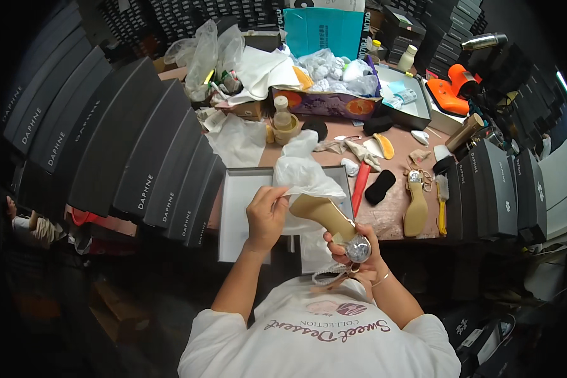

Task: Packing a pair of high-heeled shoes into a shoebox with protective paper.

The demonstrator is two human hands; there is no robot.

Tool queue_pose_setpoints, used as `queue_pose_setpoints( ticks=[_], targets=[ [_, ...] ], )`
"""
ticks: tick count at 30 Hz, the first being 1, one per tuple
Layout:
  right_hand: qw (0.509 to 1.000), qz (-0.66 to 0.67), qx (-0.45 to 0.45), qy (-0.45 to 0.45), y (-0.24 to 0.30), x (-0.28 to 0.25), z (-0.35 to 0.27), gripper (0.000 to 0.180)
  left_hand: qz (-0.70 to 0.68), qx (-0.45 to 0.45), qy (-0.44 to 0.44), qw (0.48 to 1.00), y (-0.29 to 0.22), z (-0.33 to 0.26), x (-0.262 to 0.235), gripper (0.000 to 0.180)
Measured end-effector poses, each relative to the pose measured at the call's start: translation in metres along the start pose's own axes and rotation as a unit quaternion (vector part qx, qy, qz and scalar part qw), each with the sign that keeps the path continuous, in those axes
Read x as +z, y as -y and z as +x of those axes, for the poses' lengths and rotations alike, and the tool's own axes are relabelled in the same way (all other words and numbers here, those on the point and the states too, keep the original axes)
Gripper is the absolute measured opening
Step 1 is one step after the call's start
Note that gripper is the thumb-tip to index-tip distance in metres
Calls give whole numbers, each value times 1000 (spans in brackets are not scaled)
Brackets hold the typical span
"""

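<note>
My right hand (370, 253) grips a high-heeled sandal (324, 213) around its heel end, sole turned up. The sandal has a tan sole, a round silvery heel and a beaded strap hanging below my fingers. My left hand (266, 217) is closed in a pinch on the edge of white wrapping paper (305, 175), which drapes over the sandal's toe end. Under both lies an open grey shoe box (225, 220) at the table's front edge. A matching sandal (415, 205) rests sole up on the table to the right.
Dark shoe boxes (132, 170) stand in a row at left, others (501, 189) at right. A purple carton (327, 106) holds crumpled plastic. Nearer lie a red strip (361, 189), a black pad (380, 187), a yellow-handled brush (441, 208) and an orange tool (450, 94).
</note>
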State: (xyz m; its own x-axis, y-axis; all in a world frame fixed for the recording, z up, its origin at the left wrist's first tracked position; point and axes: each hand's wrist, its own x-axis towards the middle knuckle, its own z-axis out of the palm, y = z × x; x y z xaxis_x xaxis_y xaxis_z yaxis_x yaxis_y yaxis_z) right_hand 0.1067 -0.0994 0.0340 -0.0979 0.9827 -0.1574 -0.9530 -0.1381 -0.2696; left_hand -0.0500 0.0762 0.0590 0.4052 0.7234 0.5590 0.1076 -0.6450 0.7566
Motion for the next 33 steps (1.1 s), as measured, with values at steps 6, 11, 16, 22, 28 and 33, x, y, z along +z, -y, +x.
queue_pose_setpoints(
  ticks=[6, 11, 16, 22, 28, 33],
  targets=[
    [997, 39, -12, 65, 4, 1, 4, 63, -46, -54, 28, 997, -12, 9, 14, 16],
    [1000, -2, -23, -16, 4, 24, 3, 59, -38, 32, 45, 998, -38, -5, 6, 20],
    [989, 27, -42, -137, 3, 60, 38, 39, -46, 238, -4, 970, -73, -7, -3, 22],
    [980, -130, -109, -105, -4, 54, 74, 31, -129, 295, 110, 940, -74, -48, 17, 36],
    [958, -274, 0, -80, -17, 70, 109, 26, -29, 257, 41, 965, -76, -65, -6, 20],
    [597, -788, -63, 134, -14, 78, 139, 29, -281, -206, -283, 894, -4, -13, -59, 18]
  ],
)
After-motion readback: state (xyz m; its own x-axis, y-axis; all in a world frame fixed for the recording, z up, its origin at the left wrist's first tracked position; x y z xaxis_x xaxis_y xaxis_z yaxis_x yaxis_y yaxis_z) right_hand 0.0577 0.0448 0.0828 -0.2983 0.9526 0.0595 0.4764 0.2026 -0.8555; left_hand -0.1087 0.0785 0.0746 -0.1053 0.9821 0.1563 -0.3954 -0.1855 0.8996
